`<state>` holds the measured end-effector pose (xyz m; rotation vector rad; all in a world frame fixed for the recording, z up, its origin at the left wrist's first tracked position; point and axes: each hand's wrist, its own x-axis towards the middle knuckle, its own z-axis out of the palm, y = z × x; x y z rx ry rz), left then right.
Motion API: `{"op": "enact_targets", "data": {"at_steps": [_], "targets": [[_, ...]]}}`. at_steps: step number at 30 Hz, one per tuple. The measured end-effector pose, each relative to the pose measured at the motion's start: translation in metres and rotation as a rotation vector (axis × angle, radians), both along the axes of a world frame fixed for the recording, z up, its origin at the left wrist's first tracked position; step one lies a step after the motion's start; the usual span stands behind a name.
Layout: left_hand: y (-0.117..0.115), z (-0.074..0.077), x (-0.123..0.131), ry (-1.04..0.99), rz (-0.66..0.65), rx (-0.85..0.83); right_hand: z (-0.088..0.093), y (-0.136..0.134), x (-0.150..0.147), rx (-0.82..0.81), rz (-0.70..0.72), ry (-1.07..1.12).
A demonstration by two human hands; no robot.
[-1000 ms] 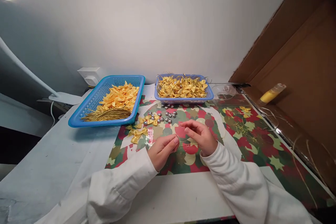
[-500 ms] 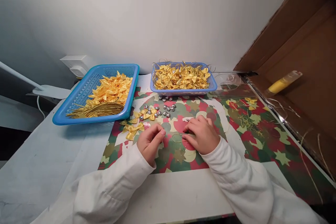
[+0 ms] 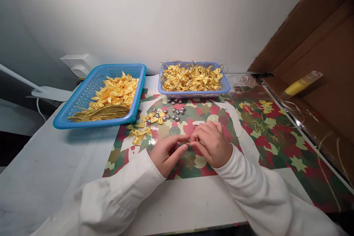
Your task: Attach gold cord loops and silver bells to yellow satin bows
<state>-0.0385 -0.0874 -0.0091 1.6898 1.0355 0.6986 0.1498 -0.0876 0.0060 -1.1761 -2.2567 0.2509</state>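
Note:
A short piece of thin gold cord [image 3: 188, 144] runs between my two hands, low over the patterned sheet. My right hand [image 3: 212, 144] pinches it between thumb and fingers, and most of the cord is hidden behind them. From the other side, my left hand [image 3: 169, 153] has its thumb and forefinger closed at the cord's near end. Just beyond the left hand lie loose yellow ribbon bows [image 3: 140, 134]. Several small silver jingle bells [image 3: 177, 112] are scattered past the fingertips.
At the left a blue basket [image 3: 74, 99] holds yellow bows and a bundle of gold cords [image 3: 102, 112]. A second basket [image 3: 193, 94] at the back is full of bows with cord loops. Cord scraps [image 3: 261, 127] lie at right, beside a cardboard wall [image 3: 312, 40].
My left hand has moved right to meet the right hand at the cord. The cord loop that showed between the hands is now mostly hidden. The view has shifted slightly.

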Motion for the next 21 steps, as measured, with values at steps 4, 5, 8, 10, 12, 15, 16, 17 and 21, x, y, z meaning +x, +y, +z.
{"op": "enact_targets", "data": {"at_steps": [4, 5, 8, 10, 12, 15, 16, 17, 21], "targets": [[0.001, -0.007, 0.001, -0.138, -0.009, -0.183, 0.000, -0.001, 0.000, 0.000, -0.027, 0.058], [0.001, -0.008, 0.000, -0.172, 0.012, -0.219, 0.000, -0.002, 0.000, -0.005, -0.047, 0.083], [0.001, -0.010, -0.001, -0.221, 0.022, -0.272, -0.001, -0.003, -0.001, -0.034, -0.093, 0.160], [0.001, -0.010, -0.002, -0.203, 0.011, -0.252, -0.001, -0.004, -0.003, -0.049, -0.087, 0.185], [0.001, -0.008, -0.002, -0.168, 0.000, -0.223, -0.003, -0.004, -0.004, -0.033, -0.062, 0.200], [0.001, -0.003, 0.000, -0.167, 0.012, -0.246, -0.006, -0.003, -0.005, 0.003, -0.035, 0.214], [0.001, -0.001, 0.001, -0.199, 0.027, -0.290, -0.007, -0.003, -0.005, 0.006, -0.037, 0.215], [0.001, 0.001, 0.002, -0.246, 0.048, -0.350, -0.008, -0.002, -0.005, 0.007, -0.044, 0.217], [0.005, 0.007, 0.006, -0.488, 0.202, -0.641, -0.009, -0.003, -0.007, 0.060, -0.050, 0.204]]}}
